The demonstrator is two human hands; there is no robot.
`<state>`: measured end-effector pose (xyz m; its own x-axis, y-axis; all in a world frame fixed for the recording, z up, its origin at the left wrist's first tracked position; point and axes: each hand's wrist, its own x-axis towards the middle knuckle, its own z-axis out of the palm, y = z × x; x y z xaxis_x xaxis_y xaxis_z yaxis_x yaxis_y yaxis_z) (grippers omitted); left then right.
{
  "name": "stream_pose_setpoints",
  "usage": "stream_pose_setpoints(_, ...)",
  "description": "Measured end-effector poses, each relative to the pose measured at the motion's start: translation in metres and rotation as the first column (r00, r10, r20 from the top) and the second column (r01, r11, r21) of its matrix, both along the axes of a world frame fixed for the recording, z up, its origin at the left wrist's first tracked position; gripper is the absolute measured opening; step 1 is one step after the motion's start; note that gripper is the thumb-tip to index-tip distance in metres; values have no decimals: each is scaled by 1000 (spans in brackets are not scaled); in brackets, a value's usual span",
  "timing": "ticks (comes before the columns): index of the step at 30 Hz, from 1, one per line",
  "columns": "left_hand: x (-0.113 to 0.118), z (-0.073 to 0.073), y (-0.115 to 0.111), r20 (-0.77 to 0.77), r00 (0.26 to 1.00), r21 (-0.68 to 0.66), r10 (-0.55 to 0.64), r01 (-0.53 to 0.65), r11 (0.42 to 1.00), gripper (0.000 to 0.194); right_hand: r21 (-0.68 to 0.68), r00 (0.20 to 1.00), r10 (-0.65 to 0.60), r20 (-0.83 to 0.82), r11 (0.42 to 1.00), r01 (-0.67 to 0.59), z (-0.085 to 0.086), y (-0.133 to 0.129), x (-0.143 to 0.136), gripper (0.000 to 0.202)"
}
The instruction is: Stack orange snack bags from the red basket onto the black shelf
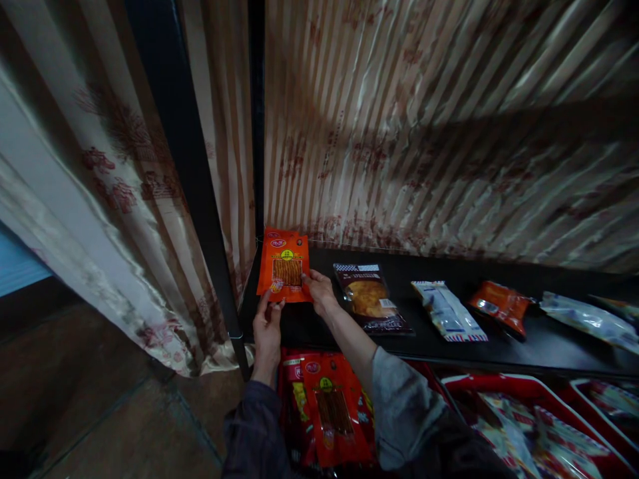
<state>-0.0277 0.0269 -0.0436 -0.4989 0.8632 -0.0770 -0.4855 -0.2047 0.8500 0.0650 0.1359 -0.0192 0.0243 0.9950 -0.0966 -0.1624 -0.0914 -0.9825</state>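
Note:
An orange snack packet (287,271) with a clear window showing brown strips stands at the left end of the black shelf, leaning back near the curtain. Another orange edge shows behind its top, seemingly a second packet. My right hand (321,293) grips the packet's lower right edge, its thumb on the front. At the bottom edge is my left hand (268,327), fingers bent and fingertips against the front; part of its grip is hidden. To the right of my right hand, a dark brown packet (368,298) with a golden round food picture lies on the shelf.
Farther right on the shelf (319,329) lie a white-blue packet (448,311), a small orange bag (500,307) and a silvery packet (589,319). Below, red bins (524,382) hold packets, including an orange packet (332,409). A black post (200,146) and curtains (399,133) bound the shelf.

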Motion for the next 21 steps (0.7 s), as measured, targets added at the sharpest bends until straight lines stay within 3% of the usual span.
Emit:
stream_pose_setpoints(4,-2,-2,5,38,999,-5,14,-13,1000,47,57,978,-21,206,998,10,-3,9,-2,26)
stream_pose_setpoints(7,-3,-1,7,69,997,-18,24,-23,1000,45,93,918,-44,394,996,8,-2,11,-1,28)
stream_pose_setpoints(13,-2,0,6,12,998,-57,57,-56,997,44,80,655,-57,754,997,-6,9,5,-1,25)
stream_pose_setpoints(21,-5,-4,5,-12,999,-110,32,-33,993,47,75,460,-56,886,997,-24,4,0,-4,30)
